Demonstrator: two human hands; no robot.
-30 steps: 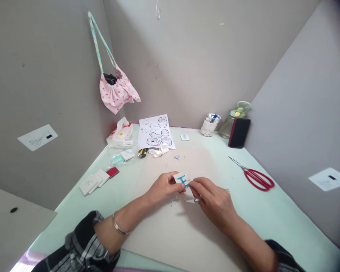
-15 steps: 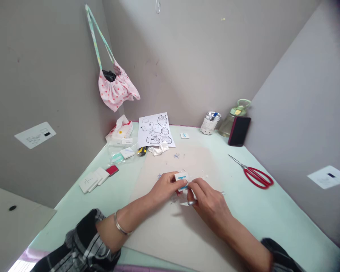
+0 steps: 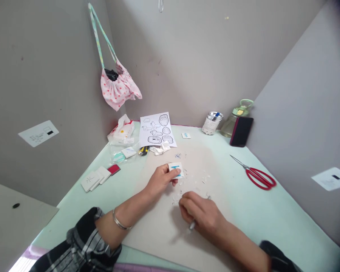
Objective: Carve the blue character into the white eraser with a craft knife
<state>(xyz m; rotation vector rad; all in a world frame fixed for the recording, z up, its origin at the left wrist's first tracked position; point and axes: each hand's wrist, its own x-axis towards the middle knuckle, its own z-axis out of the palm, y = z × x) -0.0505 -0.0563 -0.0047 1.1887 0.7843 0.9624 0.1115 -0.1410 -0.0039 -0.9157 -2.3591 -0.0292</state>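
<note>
A small white square block [image 3: 179, 166] with blue marks on its face is pinched in my left hand [image 3: 161, 179], thumb on top, above the beige board [image 3: 155, 226]. My right hand [image 3: 200, 211] is closed around a slim silver knife [image 3: 192, 225], a little nearer to me and to the right. The knife's tip points down and left and is blurred. Between and beyond my hands, small white shavings [image 3: 205, 177] lie on the board, with bluish crumbs [image 3: 178, 155] farther back.
Red-handled scissors [image 3: 260, 178] lie at the right. Behind them stand a phone [image 3: 241, 131], a green bottle [image 3: 229, 124] and a pen cup [image 3: 212, 123]. At the left are white blocks [image 3: 90, 181], a red pad [image 3: 113, 169], a yellow cutter [image 3: 144, 151], tissues [image 3: 121, 128] and a printed sheet [image 3: 158, 129].
My hands have moved apart. The left one has lifted the block slightly up and left, while the right one has drawn back toward me with the knife.
</note>
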